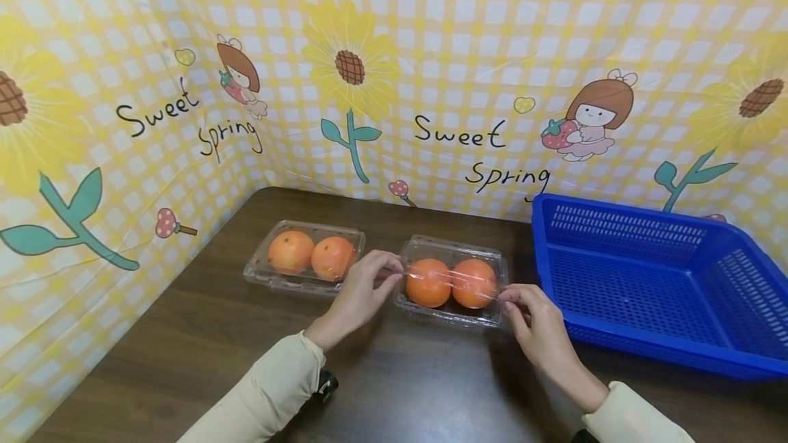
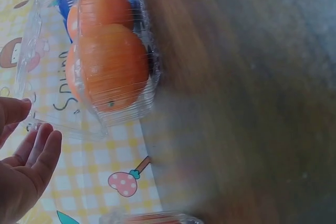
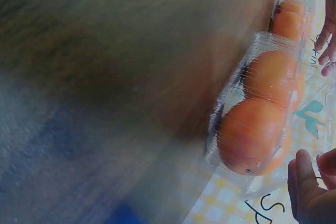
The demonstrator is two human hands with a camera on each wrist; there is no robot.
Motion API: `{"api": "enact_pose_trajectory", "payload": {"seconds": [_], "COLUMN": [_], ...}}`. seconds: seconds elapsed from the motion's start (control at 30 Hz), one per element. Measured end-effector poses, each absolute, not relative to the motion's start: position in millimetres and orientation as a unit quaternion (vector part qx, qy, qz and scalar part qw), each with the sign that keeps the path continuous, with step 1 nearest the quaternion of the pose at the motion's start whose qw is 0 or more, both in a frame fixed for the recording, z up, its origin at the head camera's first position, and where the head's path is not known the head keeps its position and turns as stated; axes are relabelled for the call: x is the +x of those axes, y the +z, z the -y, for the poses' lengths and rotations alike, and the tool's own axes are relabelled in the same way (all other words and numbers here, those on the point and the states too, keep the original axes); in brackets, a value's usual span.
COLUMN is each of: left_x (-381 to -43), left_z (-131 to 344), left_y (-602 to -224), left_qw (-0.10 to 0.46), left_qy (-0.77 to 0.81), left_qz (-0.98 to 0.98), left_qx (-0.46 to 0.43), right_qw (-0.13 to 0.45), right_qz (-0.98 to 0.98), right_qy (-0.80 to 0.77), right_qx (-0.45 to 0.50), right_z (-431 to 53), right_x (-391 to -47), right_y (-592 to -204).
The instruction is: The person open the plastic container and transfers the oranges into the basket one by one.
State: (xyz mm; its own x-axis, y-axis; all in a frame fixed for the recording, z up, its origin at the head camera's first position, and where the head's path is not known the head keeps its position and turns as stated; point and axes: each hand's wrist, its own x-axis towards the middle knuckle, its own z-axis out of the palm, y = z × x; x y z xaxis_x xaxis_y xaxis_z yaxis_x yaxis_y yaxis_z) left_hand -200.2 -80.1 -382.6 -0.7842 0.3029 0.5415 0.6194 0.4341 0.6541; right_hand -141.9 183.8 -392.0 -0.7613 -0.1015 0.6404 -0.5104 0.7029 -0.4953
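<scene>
head view shows a clear plastic box [image 1: 455,246] on the dark table [image 1: 418,388], between a second box [image 1: 260,269] and a blue basket [image 1: 652,347], with two orange fruits [image 1: 429,283] side by side inside. the left hand [image 1: 358,291] and right hand [image 1: 542,328] each pinch one end of its lid [image 2: 26,61] between thumb and fingers, and the left wrist view has that lid tilted up off the base. the plastic looks thin and light, so the fruits probably make most of the weight; the lid likely flexes easily, slides under fingertips, and could crease if squeezed. its front corners seem the best hold; for the whole box, low on the ribbed walls, keeping it level against rolling.
</scene>
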Motion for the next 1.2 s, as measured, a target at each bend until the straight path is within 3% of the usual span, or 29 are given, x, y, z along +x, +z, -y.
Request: {"api": "enact_pose_trajectory", "payload": {"seconds": [0.33,1.0,1.2], "left_x": [-208.4,-225.6,-233.3], "left_z": [77.0,78.7,80.4], "left_y": [-373.6,-350.3,-340.9], "left_qw": [0.182,0.179,0.122], "left_qy": [-0.433,-0.399,-0.440], "left_qz": [0.837,0.845,0.841], "left_qx": [-0.281,-0.307,-0.290], "right_qw": [0.289,0.156,0.120], "right_qz": [0.882,0.912,0.914], "right_qy": [0.333,0.365,0.380], "right_qx": [0.166,0.103,0.075], "right_z": [-187.0,-199.3,-201.9], "right_x": [-147.8,-168.0,-174.2], "right_y": [-373.7,-333.0,-328.3]}}
